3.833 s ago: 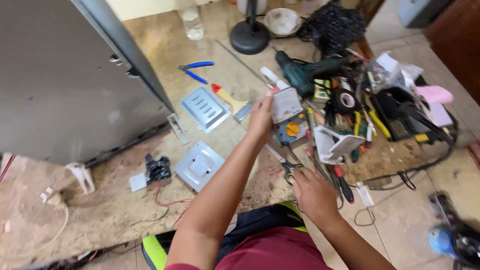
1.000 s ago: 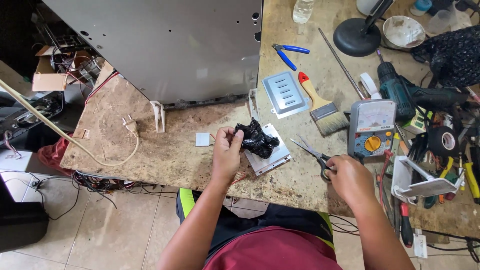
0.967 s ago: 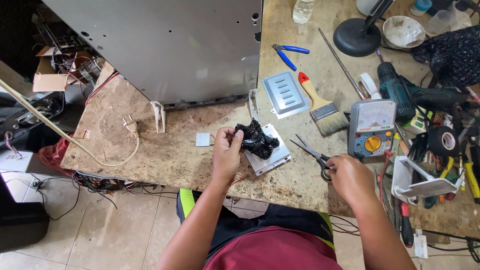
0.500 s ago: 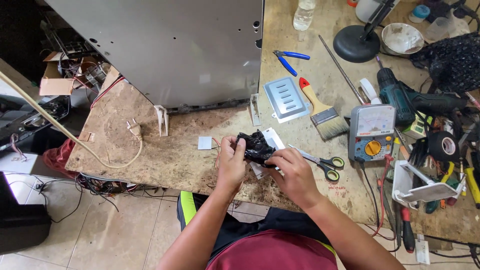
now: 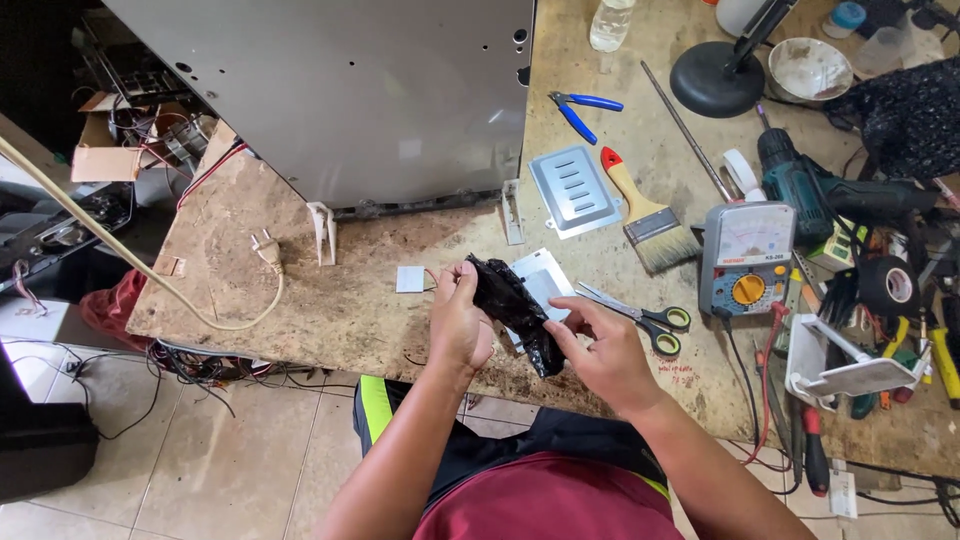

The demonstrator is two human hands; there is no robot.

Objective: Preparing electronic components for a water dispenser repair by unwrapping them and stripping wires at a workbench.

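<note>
My left hand (image 5: 458,318) and my right hand (image 5: 600,350) together hold a black, crumpled, finned part (image 5: 515,308) just above the near edge of the wooden workbench (image 5: 330,310). The left hand grips its upper end, the right hand pinches its lower end. Under and behind the part lies a small grey metal plate (image 5: 543,278). A small white square (image 5: 410,279) rests to the left of my left hand. Scissors (image 5: 640,312) with black handles lie just right of my right hand.
A big grey metal cabinet (image 5: 340,90) lies on the bench's back left. A vented metal plate (image 5: 574,190), paintbrush (image 5: 645,213), blue pliers (image 5: 580,108), multimeter (image 5: 745,258), drill (image 5: 815,185), lamp base (image 5: 715,78) and many tools crowd the right. A plug and cord (image 5: 262,262) lie at left.
My right hand came in from the bench's right side and took hold of the black part. Both hands lifted it off the metal plate toward me.
</note>
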